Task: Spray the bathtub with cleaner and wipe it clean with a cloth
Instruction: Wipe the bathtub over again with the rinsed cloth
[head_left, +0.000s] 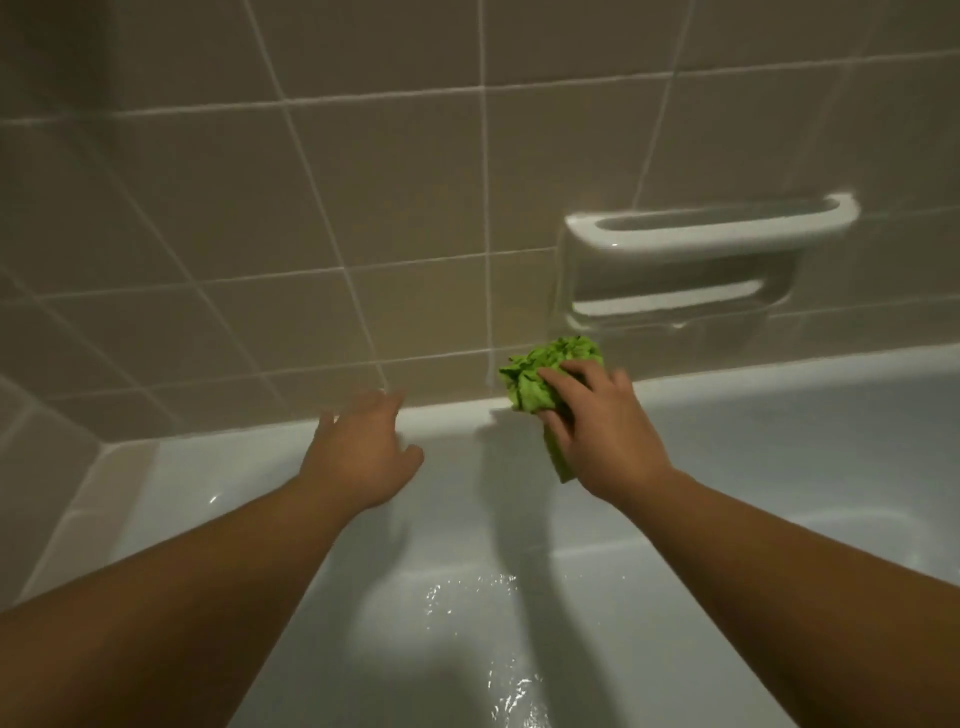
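A white bathtub (779, 415) fills the lower half of the view, its floor wet and glistening near the bottom middle. My right hand (597, 421) grips a crumpled green cloth (540, 374) and presses it against the tub's far rim, just below the tiled wall. My left hand (363, 452) reaches out over the far inner wall of the tub to the left of the cloth. Its fingers are spread and relaxed and hold nothing; they are slightly blurred. No spray bottle is in view.
A beige tiled wall (260, 208) rises behind the tub. A white ceramic soap dish with a grab bar (711, 244) is set into the wall above and right of the cloth. The tub's left end corner (119, 467) meets the side wall.
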